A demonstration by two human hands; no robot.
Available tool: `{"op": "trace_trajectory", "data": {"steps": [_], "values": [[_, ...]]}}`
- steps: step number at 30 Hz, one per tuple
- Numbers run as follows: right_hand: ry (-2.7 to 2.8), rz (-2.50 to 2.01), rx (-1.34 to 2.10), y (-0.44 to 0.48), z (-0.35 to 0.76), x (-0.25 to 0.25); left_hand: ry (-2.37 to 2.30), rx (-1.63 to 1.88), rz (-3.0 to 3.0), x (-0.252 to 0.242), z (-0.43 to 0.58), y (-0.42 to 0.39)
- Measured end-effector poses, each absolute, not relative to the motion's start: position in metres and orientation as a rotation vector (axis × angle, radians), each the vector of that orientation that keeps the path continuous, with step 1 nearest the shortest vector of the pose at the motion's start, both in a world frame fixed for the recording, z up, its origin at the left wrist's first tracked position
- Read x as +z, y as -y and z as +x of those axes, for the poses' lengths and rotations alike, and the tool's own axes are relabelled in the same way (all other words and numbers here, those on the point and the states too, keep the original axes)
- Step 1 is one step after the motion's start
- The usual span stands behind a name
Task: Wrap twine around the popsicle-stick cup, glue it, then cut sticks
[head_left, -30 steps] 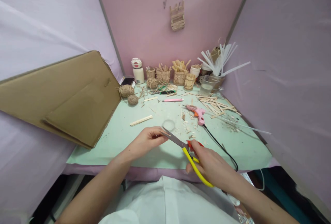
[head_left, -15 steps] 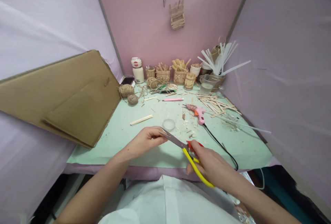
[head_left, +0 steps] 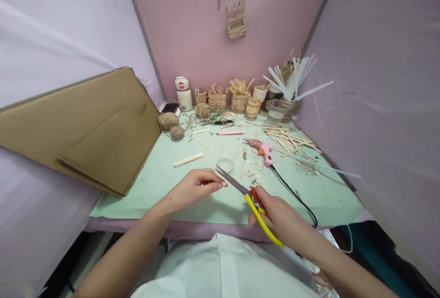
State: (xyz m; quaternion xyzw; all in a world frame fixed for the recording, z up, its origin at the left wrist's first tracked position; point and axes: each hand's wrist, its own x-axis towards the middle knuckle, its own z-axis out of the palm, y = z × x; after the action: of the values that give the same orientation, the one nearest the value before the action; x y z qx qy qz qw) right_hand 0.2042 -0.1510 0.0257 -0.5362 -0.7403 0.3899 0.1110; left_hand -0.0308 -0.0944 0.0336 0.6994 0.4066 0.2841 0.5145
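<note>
My right hand (head_left: 271, 213) is closed round the handles of the scissors (head_left: 237, 185), which have one yellow and one red handle. Their dark blades point up and left, just beyond the fingertips of my left hand (head_left: 201, 185). Thumb and fingers of my left hand are pinched on a small piece (head_left: 224, 184), mostly covered by the fingertips. A clear round cup (head_left: 225, 165) stands on the table just past the blade tips. Left of it lie pale thin sticks (head_left: 188, 160).
Right of centre lies a pink glue gun (head_left: 264, 150) with a black cord. Wooden sticks (head_left: 287, 140) are scattered behind it. Cardboard (head_left: 103, 128) leans at the left. Twine balls (head_left: 168, 120), a white bottle (head_left: 184, 96) and stick holders (head_left: 217, 100) stand along the back.
The scissor blades have shifted slightly right, away from my left fingertips, and look more closed. More of the small piece shows in my left hand.
</note>
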Motion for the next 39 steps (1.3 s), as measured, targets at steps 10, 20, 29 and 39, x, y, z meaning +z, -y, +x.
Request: {"op": "trace_trajectory", "data": {"steps": [10,20,29,39], "values": [[2.014,-1.555,1.139,0.146,0.194,0.023,-1.051,0.893,1.326,0.03,-0.021,0.094],[2.046,-1.613,1.028,0.145,0.178,0.017,-1.017,1.055,1.182,0.032,-0.012,0.093],[2.072,-1.69,0.923,0.145,0.17,0.019,-1.004,1.096,1.173,0.032,-0.011,0.096],[2.083,-1.737,0.932,0.143,0.17,0.018,-1.005,1.106,1.158,0.035,-0.008,0.097]]}}
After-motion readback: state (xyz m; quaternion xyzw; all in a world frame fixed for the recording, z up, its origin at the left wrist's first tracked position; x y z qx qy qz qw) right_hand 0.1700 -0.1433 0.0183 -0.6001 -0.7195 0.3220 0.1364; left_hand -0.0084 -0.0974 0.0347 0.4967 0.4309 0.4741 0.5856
